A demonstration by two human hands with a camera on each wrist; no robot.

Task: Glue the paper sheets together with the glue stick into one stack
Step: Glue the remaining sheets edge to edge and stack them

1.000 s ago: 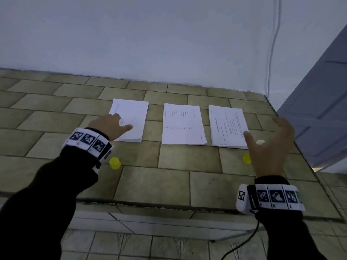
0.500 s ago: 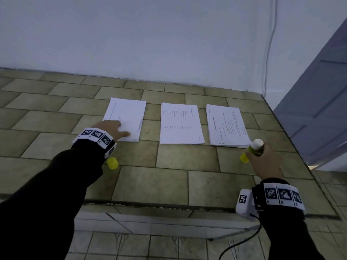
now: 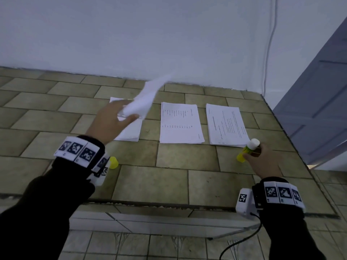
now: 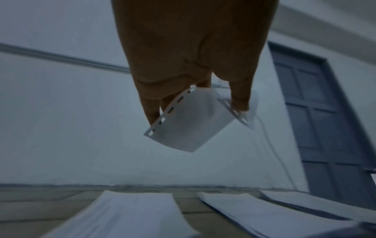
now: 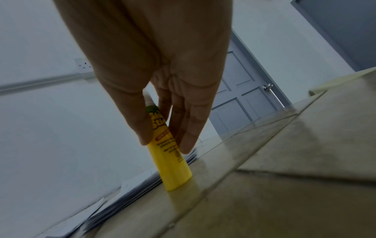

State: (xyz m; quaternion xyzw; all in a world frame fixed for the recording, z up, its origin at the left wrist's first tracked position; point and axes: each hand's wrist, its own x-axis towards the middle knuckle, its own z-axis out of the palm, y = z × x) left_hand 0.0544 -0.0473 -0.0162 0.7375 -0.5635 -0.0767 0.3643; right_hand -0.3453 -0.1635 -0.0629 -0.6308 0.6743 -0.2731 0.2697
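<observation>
Gluing looks barely begun: the left hand (image 3: 110, 119) pinches one curled white paper sheet (image 3: 144, 98) lifted above its pile, while the right hand (image 3: 262, 158) grips the uncapped yellow glue stick (image 3: 248, 150) upright on the tiled counter (image 3: 169, 181), three piles unjoined.

The sheet (image 3: 145, 99) I pinch in my left hand (image 3: 110, 121) is smeared by motion, its far end lost against the wall. My hand covers part of the left pile (image 3: 129, 131). The print on the middle pile (image 3: 180, 122) and right pile (image 3: 226, 124) is too small to read. My right hand (image 3: 262, 162) hides much of the glue stick (image 3: 248, 150).
</observation>
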